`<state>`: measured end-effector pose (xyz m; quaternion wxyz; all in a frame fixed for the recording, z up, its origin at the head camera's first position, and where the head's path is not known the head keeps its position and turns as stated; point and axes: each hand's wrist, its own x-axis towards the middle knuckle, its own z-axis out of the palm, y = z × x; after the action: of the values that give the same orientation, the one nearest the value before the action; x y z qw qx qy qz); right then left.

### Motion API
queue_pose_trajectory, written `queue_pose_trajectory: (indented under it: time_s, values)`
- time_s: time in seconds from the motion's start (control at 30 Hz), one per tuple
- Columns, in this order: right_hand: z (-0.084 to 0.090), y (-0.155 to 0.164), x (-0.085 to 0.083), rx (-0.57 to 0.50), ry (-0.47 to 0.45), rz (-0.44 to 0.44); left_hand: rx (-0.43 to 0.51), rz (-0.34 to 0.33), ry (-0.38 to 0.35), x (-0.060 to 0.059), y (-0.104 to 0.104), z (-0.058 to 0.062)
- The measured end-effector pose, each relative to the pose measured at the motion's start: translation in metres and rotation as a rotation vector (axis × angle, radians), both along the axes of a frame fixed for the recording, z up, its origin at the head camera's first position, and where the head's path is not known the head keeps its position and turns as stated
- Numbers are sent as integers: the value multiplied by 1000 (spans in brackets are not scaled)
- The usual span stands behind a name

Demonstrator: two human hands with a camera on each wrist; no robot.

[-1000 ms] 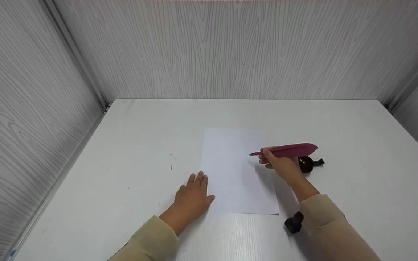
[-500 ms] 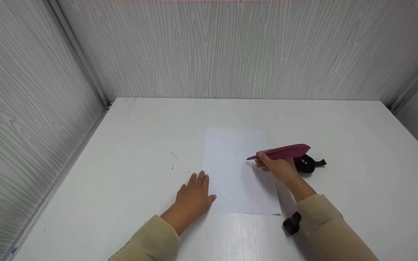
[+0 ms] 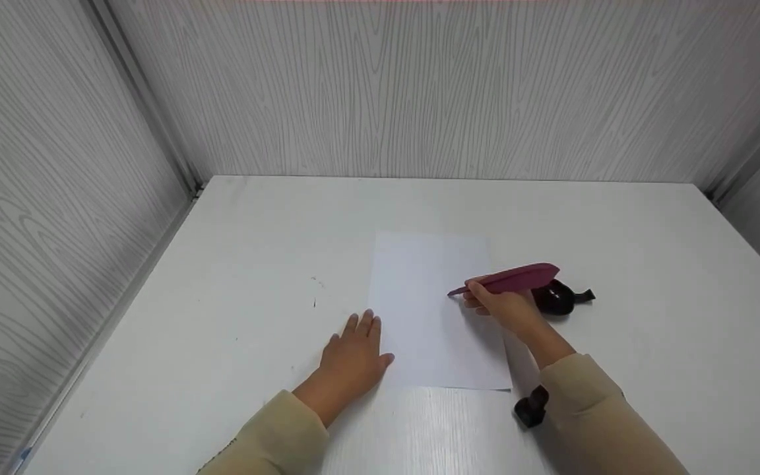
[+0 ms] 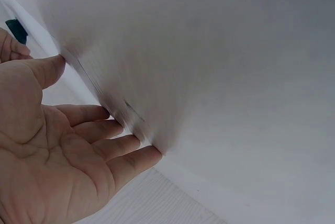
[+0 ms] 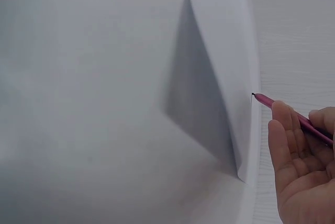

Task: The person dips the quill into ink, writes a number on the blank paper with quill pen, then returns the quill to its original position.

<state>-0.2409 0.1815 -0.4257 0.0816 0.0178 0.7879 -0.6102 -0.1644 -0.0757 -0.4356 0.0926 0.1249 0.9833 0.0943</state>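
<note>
A white sheet of paper (image 3: pixel 429 310) lies in the middle of the white table (image 3: pixel 254 264). My right hand (image 3: pixel 504 305) grips a dark red feather quill (image 3: pixel 515 278) over the sheet's right edge, its tip (image 5: pixel 254 96) pointing left just above the paper (image 5: pixel 225 51). My left hand (image 3: pixel 350 356) rests flat on the table, fingers straight, touching the sheet's left edge (image 4: pixel 112 111). A dark ink bottle (image 3: pixel 555 298) stands just behind the right hand.
A small black cap-like object (image 3: pixel 530 407) lies on the table by my right sleeve. Grey wood-grain walls close the table in at the back and both sides. Small dark marks (image 3: pixel 315 300) spot the table left of the paper.
The right hand with the quill has shifted left and slightly down, from beside the ink bottle onto the paper's right edge. The left hand has stayed put.
</note>
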Motion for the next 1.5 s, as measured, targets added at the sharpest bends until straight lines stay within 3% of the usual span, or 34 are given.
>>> queue_pose_trajectory:
  time_s: [0.3, 0.53, 0.77, 1.07, 1.5]
  values:
    - [1, -2, 0, 44, -16, 29, 8, 9, -13, 1, 1, 2]
    - [0, -3, 1, 38, -84, 46, -30, 7, -14, -1, 3, 2]
    - [0, -2, 3, 42, -82, 81, -25, 11, -18, -1, 3, 3]
    - [2, 0, 7, 56, -43, 213, -9, 23, -28, -1, 3, 4]
    - [1, 1, 13, 118, -47, 250, -6, 25, -44, 1, 2, 7]
